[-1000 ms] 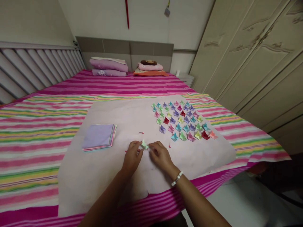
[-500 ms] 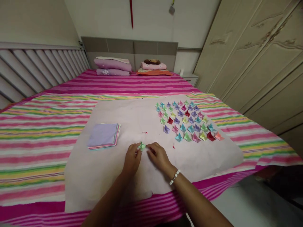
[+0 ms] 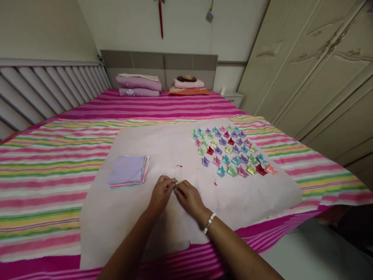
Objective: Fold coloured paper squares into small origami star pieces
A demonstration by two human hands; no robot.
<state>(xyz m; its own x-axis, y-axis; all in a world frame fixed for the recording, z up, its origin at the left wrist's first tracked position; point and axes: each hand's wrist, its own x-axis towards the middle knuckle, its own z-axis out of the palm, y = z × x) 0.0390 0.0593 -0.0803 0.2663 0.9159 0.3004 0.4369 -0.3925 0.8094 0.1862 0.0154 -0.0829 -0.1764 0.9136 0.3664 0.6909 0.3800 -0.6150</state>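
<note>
Both the left hand (image 3: 161,193) and the right hand (image 3: 189,197) grasp a small green folded paper (image 3: 176,182), partly hidden between them, just below the centre of the frame; multicoloured folded pieces (image 3: 236,160) stand in rows at centre right, and a stack of coloured squares (image 3: 127,169), lilac uppermost, lies at centre left, on a pale sheet (image 3: 163,146) over a striped bed cover (image 3: 37,187)

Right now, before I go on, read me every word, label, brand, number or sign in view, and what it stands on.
No readable text anywhere.
Lilac-topped stack of square paper sheets: no print seen.
Small folded green paper: partly hidden by left hand and right hand; cannot tell.
Small grey block hanging on the wall: too small and blurred.
</note>
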